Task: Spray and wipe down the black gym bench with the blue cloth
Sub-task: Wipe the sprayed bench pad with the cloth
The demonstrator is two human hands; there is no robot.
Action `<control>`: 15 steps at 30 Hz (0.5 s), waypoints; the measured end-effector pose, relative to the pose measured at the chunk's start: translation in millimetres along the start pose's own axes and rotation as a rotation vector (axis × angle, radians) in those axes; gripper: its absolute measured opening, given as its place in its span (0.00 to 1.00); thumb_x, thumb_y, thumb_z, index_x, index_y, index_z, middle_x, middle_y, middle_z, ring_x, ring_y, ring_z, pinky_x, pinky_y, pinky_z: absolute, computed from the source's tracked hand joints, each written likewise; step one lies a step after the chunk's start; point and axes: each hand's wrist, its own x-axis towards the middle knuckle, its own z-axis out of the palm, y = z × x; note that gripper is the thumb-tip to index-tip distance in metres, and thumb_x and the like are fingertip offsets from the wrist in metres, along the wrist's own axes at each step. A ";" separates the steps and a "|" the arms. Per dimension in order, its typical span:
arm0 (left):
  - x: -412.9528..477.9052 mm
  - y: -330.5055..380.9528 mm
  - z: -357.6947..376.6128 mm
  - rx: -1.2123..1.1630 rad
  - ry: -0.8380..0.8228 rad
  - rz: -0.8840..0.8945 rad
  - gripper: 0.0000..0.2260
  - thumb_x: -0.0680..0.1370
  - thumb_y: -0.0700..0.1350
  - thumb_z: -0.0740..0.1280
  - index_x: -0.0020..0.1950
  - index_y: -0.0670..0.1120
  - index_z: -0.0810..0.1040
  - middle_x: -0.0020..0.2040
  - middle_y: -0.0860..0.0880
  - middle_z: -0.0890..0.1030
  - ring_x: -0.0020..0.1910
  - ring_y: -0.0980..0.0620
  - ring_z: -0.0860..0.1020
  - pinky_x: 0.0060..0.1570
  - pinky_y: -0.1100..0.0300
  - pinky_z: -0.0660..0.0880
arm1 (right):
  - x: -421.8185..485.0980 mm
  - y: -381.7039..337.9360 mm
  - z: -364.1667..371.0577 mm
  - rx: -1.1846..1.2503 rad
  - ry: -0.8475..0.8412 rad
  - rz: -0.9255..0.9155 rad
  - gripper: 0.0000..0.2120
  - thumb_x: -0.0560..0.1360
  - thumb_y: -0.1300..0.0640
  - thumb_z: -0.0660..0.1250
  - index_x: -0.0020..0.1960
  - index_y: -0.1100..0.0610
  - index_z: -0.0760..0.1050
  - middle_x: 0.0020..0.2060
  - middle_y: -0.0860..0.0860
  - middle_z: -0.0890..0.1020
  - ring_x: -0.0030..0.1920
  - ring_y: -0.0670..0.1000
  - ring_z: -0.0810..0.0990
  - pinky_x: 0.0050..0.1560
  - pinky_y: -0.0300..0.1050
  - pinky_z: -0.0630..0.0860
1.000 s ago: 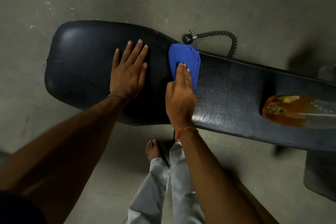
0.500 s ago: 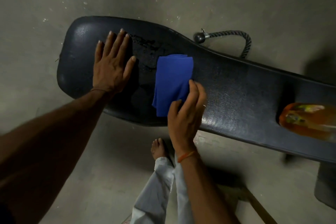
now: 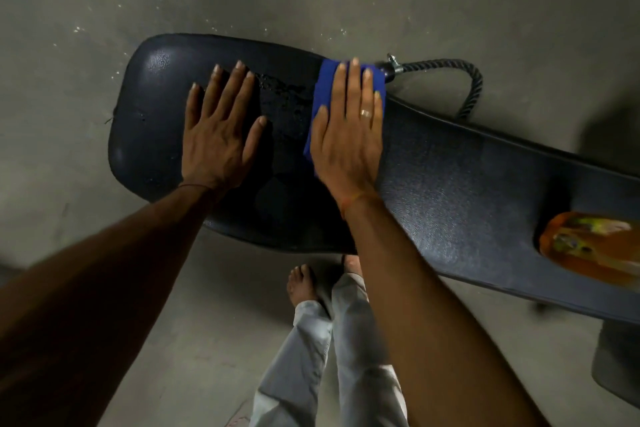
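The black bench [image 3: 450, 184] has a pebbled vinyl skin, a rounded wide end and a narrowing length. The folded blue cloth [image 3: 323, 80] lies at the bench's far edge. The right hand [image 3: 349, 139] presses it flat, fingers straight and slightly spread. The left hand [image 3: 218, 135] rests on the bench's wide end, fingers splayed. Between the hands lies a wet patch [image 3: 280, 87], and bare vinyl runs on to an orange bottle [image 3: 588, 246]. A braided rope handle [image 3: 450, 64] lies just behind the bench.
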 end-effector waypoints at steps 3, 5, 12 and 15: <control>-0.2 -1.4 0.0 0.006 -0.007 0.000 0.30 0.85 0.61 0.47 0.85 0.50 0.49 0.85 0.50 0.48 0.84 0.49 0.45 0.82 0.43 0.45 | 10.1 -9.3 -0.6 0.042 0.011 0.100 0.29 0.86 0.50 0.45 0.83 0.61 0.49 0.83 0.58 0.53 0.83 0.57 0.50 0.82 0.57 0.51; -0.3 -0.5 -2.8 -0.003 -0.019 0.007 0.30 0.85 0.61 0.47 0.85 0.50 0.49 0.85 0.50 0.48 0.84 0.49 0.45 0.82 0.43 0.45 | -40.0 -18.0 -3.8 0.019 -0.039 0.048 0.29 0.86 0.50 0.44 0.84 0.61 0.44 0.84 0.58 0.48 0.84 0.58 0.46 0.82 0.57 0.49; 0.5 -1.6 -2.0 -0.033 -0.035 0.007 0.30 0.85 0.61 0.47 0.85 0.51 0.49 0.85 0.51 0.47 0.84 0.49 0.45 0.82 0.42 0.46 | -58.0 -16.1 -3.9 -0.014 -0.092 -0.088 0.30 0.86 0.49 0.46 0.84 0.60 0.45 0.84 0.57 0.48 0.84 0.56 0.46 0.82 0.56 0.50; 0.1 -2.5 3.4 -0.021 -0.011 0.008 0.29 0.85 0.61 0.48 0.85 0.52 0.49 0.85 0.51 0.48 0.84 0.49 0.45 0.82 0.43 0.46 | 21.2 -19.0 -1.7 0.016 -0.030 0.049 0.29 0.85 0.50 0.44 0.83 0.61 0.49 0.83 0.58 0.54 0.83 0.57 0.51 0.82 0.56 0.51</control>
